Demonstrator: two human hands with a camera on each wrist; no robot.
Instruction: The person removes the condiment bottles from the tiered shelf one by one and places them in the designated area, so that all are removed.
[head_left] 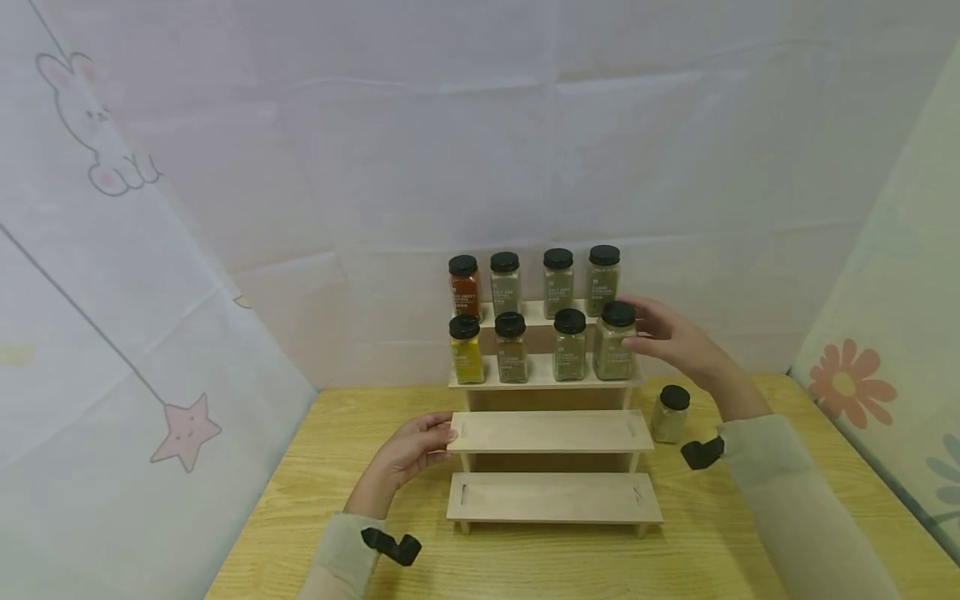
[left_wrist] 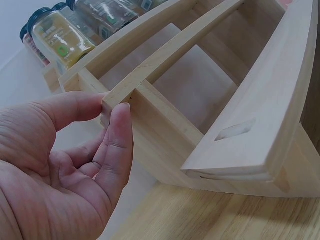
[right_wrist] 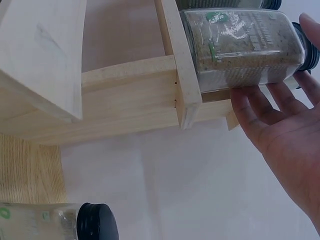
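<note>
A stepped wooden spice rack (head_left: 555, 497) stands on the table. My left hand (head_left: 414, 447) pinches the left end of its second shelf from the bottom, thumb and fingers on the board's corner in the left wrist view. On the shelf above, my right hand (head_left: 678, 342) holds a spice jar (head_left: 615, 357) at the right end of the row, its thumb in front and its fingers around the side. That jar has a black lid and greenish-beige contents and stands upright. Beside it are more jars, including a yellow one (head_left: 468, 360).
The top shelf carries a row of jars, with a red-brown one (head_left: 465, 293) at the left end. Another black-lidded jar (head_left: 670, 417) stands on the table (head_left: 337, 433) right of the rack. A pale printed cloth (head_left: 480, 150) hangs behind.
</note>
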